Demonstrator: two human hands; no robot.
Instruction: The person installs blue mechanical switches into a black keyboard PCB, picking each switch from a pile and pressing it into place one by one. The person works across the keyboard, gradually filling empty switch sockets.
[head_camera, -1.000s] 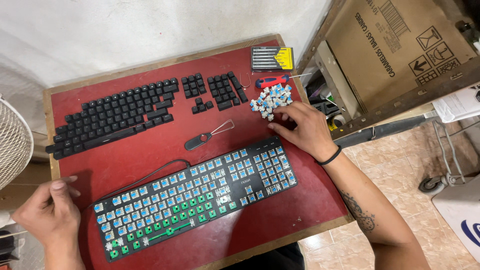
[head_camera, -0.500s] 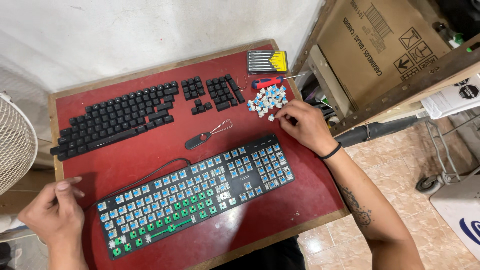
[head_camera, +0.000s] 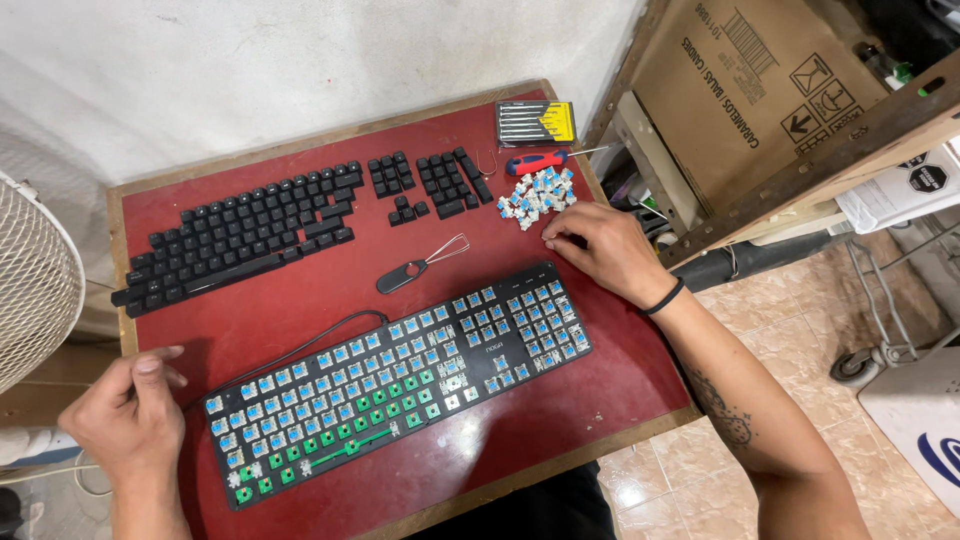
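Note:
A black keyboard with its keycaps off lies on the red table, showing blue switches and some green spots. Behind it the removed black keycaps are laid out in keyboard order. My right hand rests at the table's right side, fingertips pinched at the edge of a pile of loose blue switches; whether a switch is gripped is hidden. My left hand sits at the table's left edge beside the keyboard's corner, fingers loosely curled, holding nothing. A wire keycap puller lies between keyboard and keycaps.
A red-and-blue screwdriver and a small screwdriver set in a yellow case lie at the table's back right. A cardboard box and wooden shelf stand to the right. A white fan grille is at the left.
My right hand has stayed at the switch pile, shifting its fingertips slightly. My left hand has barely moved. The view itself has shifted a little.

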